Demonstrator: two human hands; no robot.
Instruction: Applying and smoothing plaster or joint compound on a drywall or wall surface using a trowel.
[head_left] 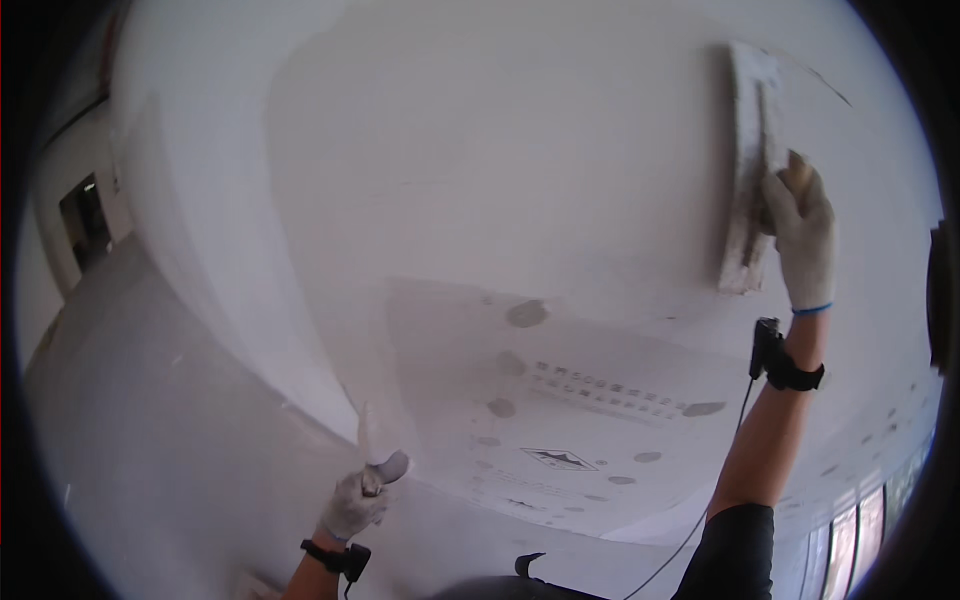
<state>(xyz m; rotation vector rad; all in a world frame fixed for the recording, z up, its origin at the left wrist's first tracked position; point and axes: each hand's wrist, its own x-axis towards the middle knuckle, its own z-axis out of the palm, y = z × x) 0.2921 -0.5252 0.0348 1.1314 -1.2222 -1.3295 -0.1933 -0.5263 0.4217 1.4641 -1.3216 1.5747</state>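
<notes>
Widest of all, we see the board (640, 500), bare toward the bottom, with dark print and a scatter of grey spots (526, 313). Above that, a smooth pale coat (480, 150) covers it, ending along a clear edge beside the print. A doorway (88, 222) shows far off at left, and windows (855, 540) at lower right.

Our trowel (741, 210) is at upper right, long and narrow, turned lengthwise up and down over the coat. Its blade is smeared with white. We judge it fairly light but stiff along its length, awkward to keep level at the far ends, and slick wherever the paste is wet. The place to take hold is the handle (797, 170) at mid-length, where the weight should balance; the thin edges are best left alone.

Our right hand (806, 240), in a pale glove, is curled around that handle, fingers wrapped. Our left hand (354, 507), also gloved, is closed in a fist low at left, well apart from the trowel. It grips what looks like a small knife (365, 430), pointing up, though blur hides its exact shape; we would expect it to be light and springy, best held near the blade's root.
</notes>
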